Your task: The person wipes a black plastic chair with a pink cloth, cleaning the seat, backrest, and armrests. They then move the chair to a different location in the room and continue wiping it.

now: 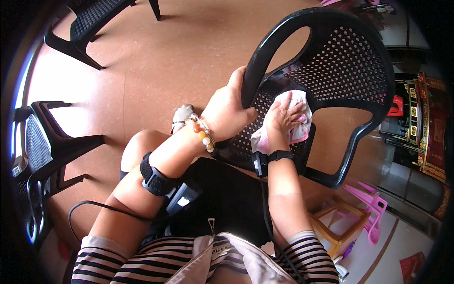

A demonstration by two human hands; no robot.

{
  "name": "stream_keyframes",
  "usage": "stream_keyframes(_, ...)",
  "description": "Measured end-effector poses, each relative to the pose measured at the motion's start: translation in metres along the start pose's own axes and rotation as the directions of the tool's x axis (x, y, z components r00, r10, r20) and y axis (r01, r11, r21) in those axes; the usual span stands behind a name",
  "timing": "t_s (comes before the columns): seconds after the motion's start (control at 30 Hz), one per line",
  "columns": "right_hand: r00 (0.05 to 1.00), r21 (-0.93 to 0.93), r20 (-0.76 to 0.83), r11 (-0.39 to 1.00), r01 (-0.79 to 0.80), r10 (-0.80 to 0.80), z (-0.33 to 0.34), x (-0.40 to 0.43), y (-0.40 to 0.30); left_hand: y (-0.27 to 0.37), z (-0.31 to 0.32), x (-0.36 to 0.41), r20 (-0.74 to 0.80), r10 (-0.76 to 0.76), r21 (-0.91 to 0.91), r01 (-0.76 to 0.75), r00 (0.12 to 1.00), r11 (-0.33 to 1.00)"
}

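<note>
A black plastic armchair (385,67) with a perforated back and seat stands tilted in the view before me. My left hand (227,110) is closed around its left armrest, the thumb lying over the inner side. My right hand (283,115) lies spread and flat on a white and pink cloth (299,101), pressing it on the seat close to the backrest. Part of the cloth hangs beside my right wrist, towards the seat's front. The palm and the underside of the cloth are hidden.
Other black plastic chairs stand at the upper left (76,44) and left (53,142). At the lower right are a wooden stool (337,238) and a pink plastic chair (377,206). Ornate red and gold furniture (422,127) is at the right. A black cable (95,203) loops by my left arm.
</note>
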State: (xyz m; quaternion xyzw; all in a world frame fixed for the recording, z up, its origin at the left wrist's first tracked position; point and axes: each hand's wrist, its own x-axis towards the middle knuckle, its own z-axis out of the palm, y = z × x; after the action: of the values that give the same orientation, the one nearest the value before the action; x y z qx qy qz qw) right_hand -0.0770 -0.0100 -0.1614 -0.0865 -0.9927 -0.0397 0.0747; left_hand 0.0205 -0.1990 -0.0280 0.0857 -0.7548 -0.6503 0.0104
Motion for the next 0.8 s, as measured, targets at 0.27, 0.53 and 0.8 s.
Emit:
stream_keyframes(0.27,0.943,-0.089,-0.111,0.949,0.304,-0.313,0.007,-0.071,0.045,-0.012,0.000,0.010,-0.006,0.050,0.016,-0.050,0.999,0.999)
stream_keyframes(0.53,0.945,0.036,0.075,0.948,0.317,-0.319,-0.010,-0.130,0.062,0.004,-0.006,0.009,0.089,-0.049,-0.061,0.055,0.995,0.997)
stream_keyframes(0.8,0.991,-0.117,0.037,0.985,0.128,-0.125,0.003,-0.060,0.029,-0.009,-0.004,0.004,0.065,0.049,0.071,-0.053,0.997,0.996)
